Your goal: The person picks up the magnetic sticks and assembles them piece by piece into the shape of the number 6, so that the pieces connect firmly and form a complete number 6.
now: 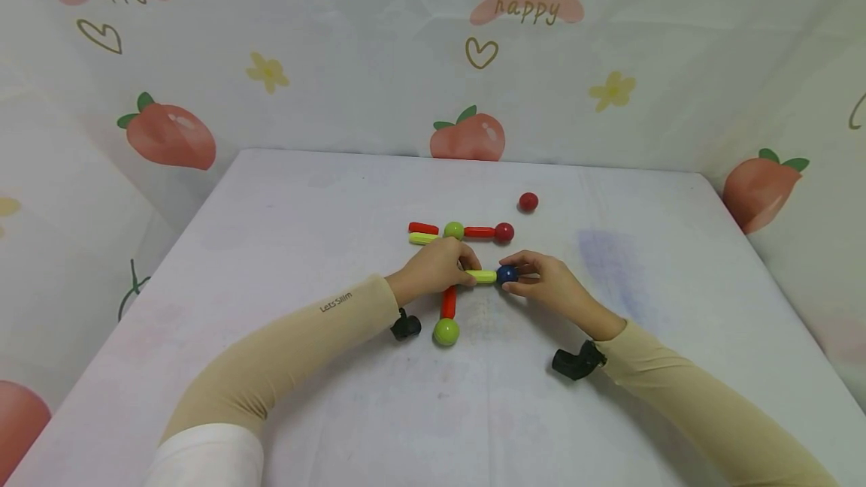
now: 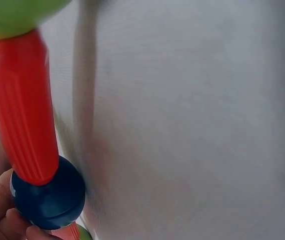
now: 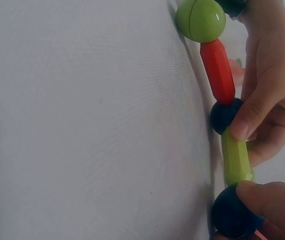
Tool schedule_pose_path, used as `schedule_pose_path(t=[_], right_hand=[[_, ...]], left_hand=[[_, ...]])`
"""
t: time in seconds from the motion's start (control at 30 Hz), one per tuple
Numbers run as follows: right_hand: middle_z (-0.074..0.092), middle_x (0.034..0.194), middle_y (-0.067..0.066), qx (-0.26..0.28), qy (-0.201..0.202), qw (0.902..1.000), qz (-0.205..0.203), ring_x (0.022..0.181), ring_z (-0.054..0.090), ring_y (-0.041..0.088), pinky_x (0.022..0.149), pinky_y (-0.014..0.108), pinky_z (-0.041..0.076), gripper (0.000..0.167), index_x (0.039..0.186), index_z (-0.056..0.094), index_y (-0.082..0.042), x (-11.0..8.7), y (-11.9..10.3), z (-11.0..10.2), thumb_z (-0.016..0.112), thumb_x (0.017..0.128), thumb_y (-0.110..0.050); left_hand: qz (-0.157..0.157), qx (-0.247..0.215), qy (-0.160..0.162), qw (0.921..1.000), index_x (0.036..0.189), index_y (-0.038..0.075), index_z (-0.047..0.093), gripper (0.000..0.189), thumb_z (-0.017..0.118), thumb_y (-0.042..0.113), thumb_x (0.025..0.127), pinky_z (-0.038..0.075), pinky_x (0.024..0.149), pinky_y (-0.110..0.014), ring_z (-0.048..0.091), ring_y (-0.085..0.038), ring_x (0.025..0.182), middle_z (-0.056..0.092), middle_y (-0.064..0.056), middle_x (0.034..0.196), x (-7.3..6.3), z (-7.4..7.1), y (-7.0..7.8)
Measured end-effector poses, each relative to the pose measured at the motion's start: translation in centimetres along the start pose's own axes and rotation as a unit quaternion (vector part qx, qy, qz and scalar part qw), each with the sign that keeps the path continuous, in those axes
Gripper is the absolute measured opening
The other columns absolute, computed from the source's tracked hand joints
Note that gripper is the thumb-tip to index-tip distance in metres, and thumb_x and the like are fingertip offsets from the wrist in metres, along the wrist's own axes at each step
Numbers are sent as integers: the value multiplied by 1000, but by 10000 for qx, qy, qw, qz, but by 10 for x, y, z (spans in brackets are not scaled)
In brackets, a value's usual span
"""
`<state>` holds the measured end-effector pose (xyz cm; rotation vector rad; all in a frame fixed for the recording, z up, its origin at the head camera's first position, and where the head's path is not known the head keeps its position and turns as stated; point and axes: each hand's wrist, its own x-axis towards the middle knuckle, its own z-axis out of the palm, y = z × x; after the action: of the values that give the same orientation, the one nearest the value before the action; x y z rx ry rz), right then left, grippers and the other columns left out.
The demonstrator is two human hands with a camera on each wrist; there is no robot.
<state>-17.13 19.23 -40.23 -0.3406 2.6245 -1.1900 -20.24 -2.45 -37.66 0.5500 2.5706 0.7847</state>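
My left hand (image 1: 443, 265) holds a blue ball (image 2: 47, 195), hidden under the hand in the head view. Its thumb lies where the ball meets a yellow-green rod (image 3: 236, 160). From that ball a red rod (image 1: 449, 303) runs toward the near side to a green ball (image 1: 446, 332). At the yellow-green rod's other end, my right hand (image 1: 551, 280) pinches a second blue ball (image 1: 507, 274) between thumb and fingers. Rod and ball touch or nearly touch; I cannot tell whether they are joined.
Behind the hands, another green ball (image 1: 454, 230) joins a red rod (image 1: 479, 232) and a dark red ball (image 1: 504, 233). A loose red rod (image 1: 423, 228) and a yellow-green rod (image 1: 422, 239) lie left of it. A red ball (image 1: 528, 202) sits farther back on the white table (image 1: 338, 194).
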Motion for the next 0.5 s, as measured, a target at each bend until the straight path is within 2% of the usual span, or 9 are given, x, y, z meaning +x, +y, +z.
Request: schedule_pose_path(t=[0.2,0.37,0.5], right_hand=[[67,117,14,6,-7,10000,-45,110,64,32,93,44,51,38,122,63,-6,-1,0,0,73,86,-14],[67,117,14,20,-13,9999,-110,110,64,32,93,44,51,37,121,63,-5,-1,-1,0,73,86,-13],[67,117,13,16,-35,10000,-34,111,63,32,94,44,51,37,122,63,-6,-1,-1,0,73,87,-14]], left_hand=[[101,-170,-32,9998,104,14,74,22,77,18,83,50,76,-22,60,-13,88,70,5,93,0,-1,-3],[46,-837,1,9965,108,16,72,24,75,19,85,51,75,-23,57,-16,95,68,3,101,-4,-7,-12],[-106,-1162,182,9930,111,16,71,26,75,19,85,51,70,-25,58,-19,93,67,2,103,-11,-17,-18]])
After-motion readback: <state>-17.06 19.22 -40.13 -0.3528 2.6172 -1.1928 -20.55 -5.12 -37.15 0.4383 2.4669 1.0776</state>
